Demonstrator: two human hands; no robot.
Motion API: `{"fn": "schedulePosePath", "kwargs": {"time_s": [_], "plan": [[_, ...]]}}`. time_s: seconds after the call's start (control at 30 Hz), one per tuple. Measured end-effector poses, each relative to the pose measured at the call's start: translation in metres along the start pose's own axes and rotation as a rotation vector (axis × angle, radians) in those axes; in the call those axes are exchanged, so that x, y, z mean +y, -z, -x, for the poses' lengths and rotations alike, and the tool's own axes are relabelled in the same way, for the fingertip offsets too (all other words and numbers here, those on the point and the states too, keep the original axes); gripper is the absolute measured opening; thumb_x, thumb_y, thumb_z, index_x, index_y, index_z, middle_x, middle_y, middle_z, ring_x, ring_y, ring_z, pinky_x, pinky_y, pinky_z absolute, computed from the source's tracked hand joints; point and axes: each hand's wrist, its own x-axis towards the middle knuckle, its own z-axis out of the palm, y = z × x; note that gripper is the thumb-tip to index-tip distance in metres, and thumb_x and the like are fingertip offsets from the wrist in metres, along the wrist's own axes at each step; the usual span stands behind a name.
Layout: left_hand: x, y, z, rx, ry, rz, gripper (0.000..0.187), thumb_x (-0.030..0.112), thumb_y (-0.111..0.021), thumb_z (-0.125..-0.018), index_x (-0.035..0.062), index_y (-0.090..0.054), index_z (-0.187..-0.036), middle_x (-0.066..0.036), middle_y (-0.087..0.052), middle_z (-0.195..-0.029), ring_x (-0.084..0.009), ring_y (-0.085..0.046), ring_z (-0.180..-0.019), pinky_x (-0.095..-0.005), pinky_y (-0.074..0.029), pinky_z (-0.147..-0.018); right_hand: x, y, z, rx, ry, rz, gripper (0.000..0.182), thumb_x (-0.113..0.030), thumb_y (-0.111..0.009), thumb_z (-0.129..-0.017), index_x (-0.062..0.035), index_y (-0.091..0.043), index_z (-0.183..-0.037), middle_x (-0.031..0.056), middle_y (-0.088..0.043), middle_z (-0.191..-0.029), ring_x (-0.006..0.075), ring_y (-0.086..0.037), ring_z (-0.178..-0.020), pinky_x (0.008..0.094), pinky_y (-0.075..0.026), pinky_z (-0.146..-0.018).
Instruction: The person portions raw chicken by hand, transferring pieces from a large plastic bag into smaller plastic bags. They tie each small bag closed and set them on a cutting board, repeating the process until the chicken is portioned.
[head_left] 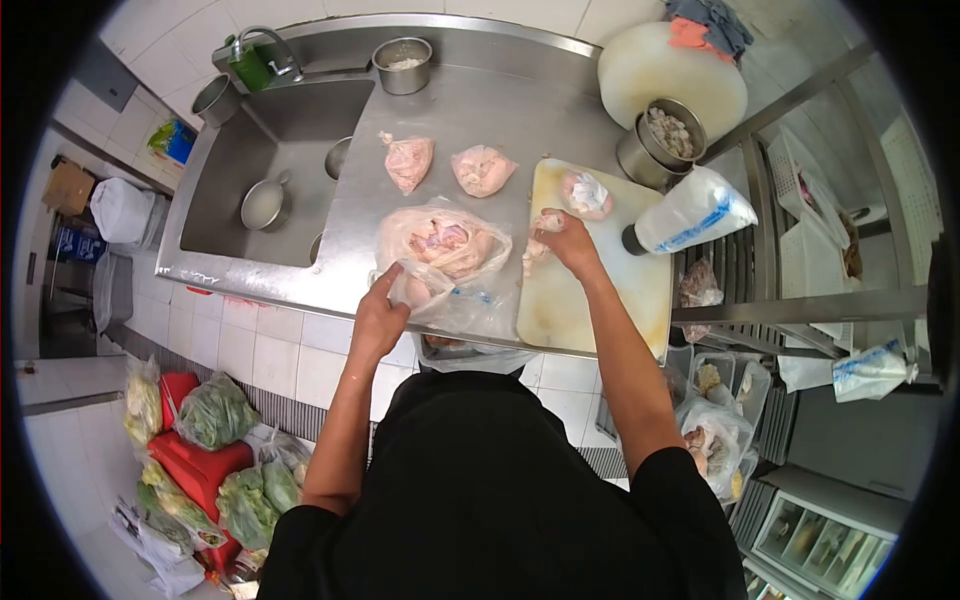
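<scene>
My left hand (382, 312) is closed on the near-left edge of a clear plastic bag (470, 298), which lies spread open on the steel counter. Raw meat, pale pink like chicken (445, 240), sits inside that bag. Over the left edge of the white cutting board (600, 300), my right hand (568, 246) has its fingers closed on a pale piece of raw meat (541, 245). Two tied bags of raw meat (408, 163) (484, 170) rest behind the open bag. A small wrapped bundle (587, 194) lies at the back of the board.
A sink (225, 170) with metal pots is on the left. Steel pots (660, 150) and a round board (665, 75) stand at the back right. A white plastic roll (695, 212) overlaps the board's right edge. Bagged greens (215, 410) sit on the floor left.
</scene>
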Motion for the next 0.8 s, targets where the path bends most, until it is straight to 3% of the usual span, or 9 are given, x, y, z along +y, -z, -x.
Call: {"fn": "schedulePosePath", "kwargs": {"time_s": [0.1,0.2,0.27,0.37,0.43,0.47,0.53,0.73,0.8], "plan": [[-0.008,-0.004,-0.003,0.019,-0.041,0.048,0.067,0.004,-0.056,-0.078,0.0034,-0.051,-0.145,-0.022,-0.067,-0.089,-0.0228,-0.058,-0.063,-0.0360,-0.050,-0.069,-0.009,0.004,0.026,0.037,0.050,0.908,0.081,-0.034,-0.084,-0.071,-0.0077,-0.052,-0.141,0.0219,-0.060,-0.127,0.0361,-0.065,-0.111,0.0451,-0.053,-0.093],[-0.009,-0.004,-0.005,-0.009,-0.014,0.011,0.067,0.003,-0.056,-0.078,0.0034,-0.051,-0.145,-0.023,-0.068,-0.094,-0.0226,-0.058,-0.064,-0.0353,-0.051,-0.069,0.007,-0.002,0.041,0.013,0.001,1.034,0.076,-0.032,-0.081,-0.072,-0.0115,-0.054,-0.139,0.0211,-0.056,-0.130,0.0363,-0.064,-0.112,0.0452,-0.053,-0.093],[-0.009,-0.005,-0.007,-0.008,-0.039,0.016,0.067,0.003,-0.055,-0.078,0.0033,-0.051,-0.145,-0.022,-0.069,-0.096,-0.0226,-0.058,-0.064,-0.0351,-0.051,-0.070,0.046,0.012,0.023,0.093,0.056,1.025,0.068,-0.026,-0.080,-0.072,-0.0134,-0.058,-0.135,0.0184,-0.063,-0.116,0.0381,-0.065,-0.108,0.0452,-0.054,-0.091],[-0.012,-0.009,-0.008,-0.009,-0.067,0.044,0.066,0.002,-0.055,-0.078,0.0030,-0.051,-0.144,-0.021,-0.070,-0.099,-0.0223,-0.059,-0.065,-0.0349,-0.051,-0.071,0.075,0.040,0.010,0.175,0.152,0.889,0.054,-0.017,-0.076,-0.074,-0.0116,-0.063,-0.126,0.0155,-0.068,-0.104,0.0363,-0.069,-0.097,0.0426,-0.056,-0.087],[-0.011,-0.011,-0.010,-0.011,-0.068,0.071,0.067,0.001,-0.053,-0.078,0.0032,-0.050,-0.145,-0.018,-0.070,-0.096,-0.0195,-0.058,-0.065,-0.0331,-0.050,-0.067,0.085,0.054,0.014,0.299,0.062,0.260,0.036,-0.008,-0.071,-0.081,-0.0077,-0.065,-0.117,0.0111,-0.071,-0.094,0.0289,-0.071,-0.085,0.0392,-0.059,-0.077],[-0.012,-0.012,-0.010,-0.031,-0.072,0.063,0.067,0.001,-0.053,-0.078,0.0032,-0.050,-0.145,-0.018,-0.070,-0.096,-0.0195,-0.058,-0.065,-0.0331,-0.050,-0.067,0.091,0.061,0.017,0.314,0.047,0.254,0.036,-0.008,-0.071,-0.081,-0.0077,-0.065,-0.117,0.0111,-0.071,-0.094,0.0289,-0.071,-0.085,0.0392,-0.059,-0.077],[-0.002,-0.009,-0.008,-0.079,0.012,0.092,0.068,0.000,-0.053,-0.079,0.0041,-0.049,-0.147,-0.015,-0.067,-0.088,-0.0164,-0.057,-0.064,-0.0307,-0.049,-0.064,0.085,0.073,0.034,0.376,-0.047,-0.625,0.027,-0.006,-0.068,-0.088,-0.0058,-0.064,-0.115,0.0093,-0.071,-0.098,0.0211,-0.070,-0.082,0.0348,-0.059,-0.069],[-0.008,-0.017,-0.024,-0.123,-0.097,0.095,0.072,0.000,-0.051,-0.076,0.0026,-0.047,-0.148,-0.010,-0.066,-0.083,-0.0119,-0.054,-0.055,-0.0267,-0.048,-0.054,0.120,0.114,0.096,0.683,-0.018,-0.929,0.028,-0.004,-0.065,-0.093,-0.0048,-0.061,-0.120,0.0075,-0.069,-0.101,0.0192,-0.070,-0.086,0.0349,-0.059,-0.072],[0.000,-0.015,-0.026,-0.199,-0.103,0.095,0.074,0.000,-0.051,-0.076,0.0012,-0.043,-0.150,-0.013,-0.069,-0.095,-0.0128,-0.056,-0.059,-0.0274,-0.050,-0.056,0.131,0.133,0.124,0.753,0.095,-1.020,0.026,-0.003,-0.063,-0.094,-0.0052,-0.062,-0.119,0.0076,-0.070,-0.101,0.0199,-0.070,-0.088,0.0353,-0.058,-0.074]]}}
